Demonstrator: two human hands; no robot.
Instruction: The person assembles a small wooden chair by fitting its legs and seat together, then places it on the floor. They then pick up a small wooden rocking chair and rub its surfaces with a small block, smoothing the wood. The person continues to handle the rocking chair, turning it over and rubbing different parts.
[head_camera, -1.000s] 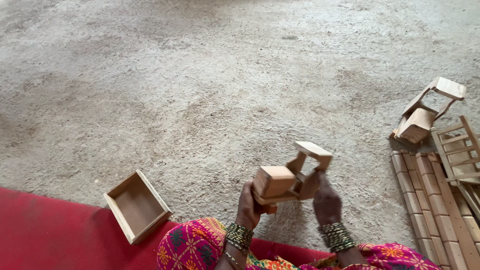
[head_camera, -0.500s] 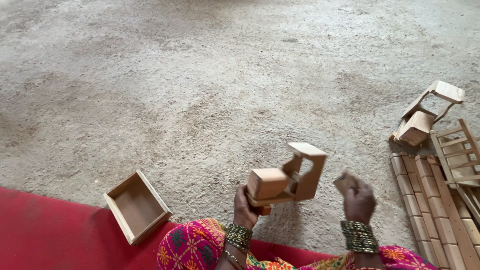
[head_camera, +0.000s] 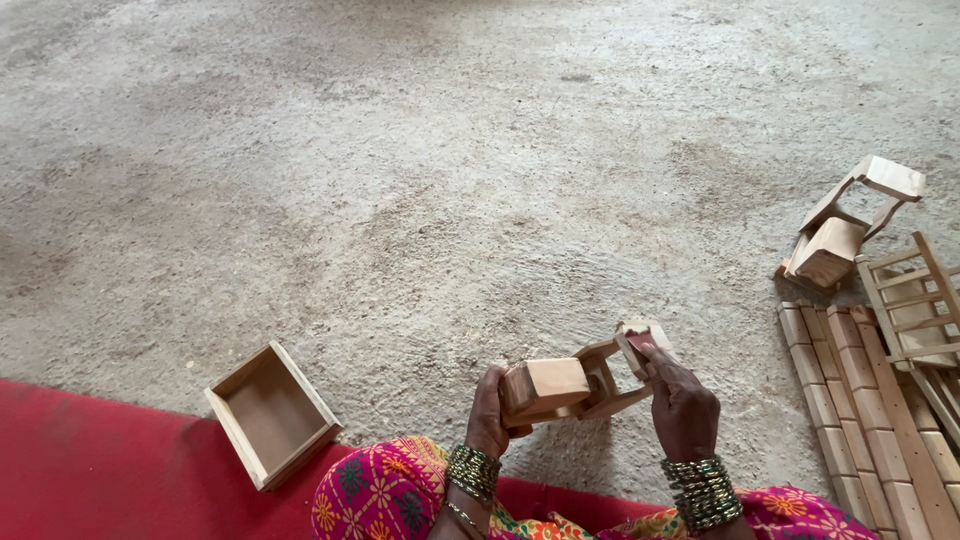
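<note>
Head view, item held: small wooden frame piece (head_camera: 580, 385), raised above the gritty floor (head_camera: 450, 200); your left hand (head_camera: 490, 415) grasps its blocky end from below to steady it; your right hand (head_camera: 682, 405) pinches the far end (fingers on top); open wooden box (head_camera: 272, 415) lies near your left.

We see two bare hands, the left hand (head_camera: 487, 418) and the right hand (head_camera: 683, 408); each wrist carries a thick stack of green and gold bangles (head_camera: 702, 492); below them we make out bright pink cloth (head_camera: 375, 492) patterned with yellow, green and orange embroidery; no sleeves reach the wrists.
</note>
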